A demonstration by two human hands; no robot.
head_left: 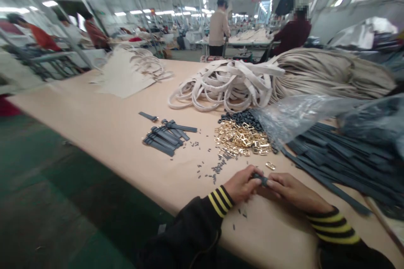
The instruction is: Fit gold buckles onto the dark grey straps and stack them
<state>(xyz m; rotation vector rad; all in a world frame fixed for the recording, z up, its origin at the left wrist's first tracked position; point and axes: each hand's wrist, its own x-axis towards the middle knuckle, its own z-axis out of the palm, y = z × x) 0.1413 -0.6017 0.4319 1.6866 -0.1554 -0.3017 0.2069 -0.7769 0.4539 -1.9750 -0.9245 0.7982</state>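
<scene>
My left hand (242,184) and my right hand (292,190) meet near the table's front edge, fingers closed on a dark blue-grey strap (261,179). Only a short, folded-looking piece of it shows between the fingertips. Just beyond the right hand lies a single gold buckle (270,165). Further back is a heap of gold buckles (241,136), with a pile of small dark loops (244,118) behind it. Tiny dark pieces (219,164) are scattered in front of the heap. To the left, several straps with buckles (162,138) lie in a loose stack.
Long dark straps (344,164) and clear plastic (303,113) cover the right side of the brown table (110,134). Behind stand coiled pale straps (227,84) and a beige bundle (331,71). Pale fabric pieces (121,73) lie far left. Other people (218,27) are in the background.
</scene>
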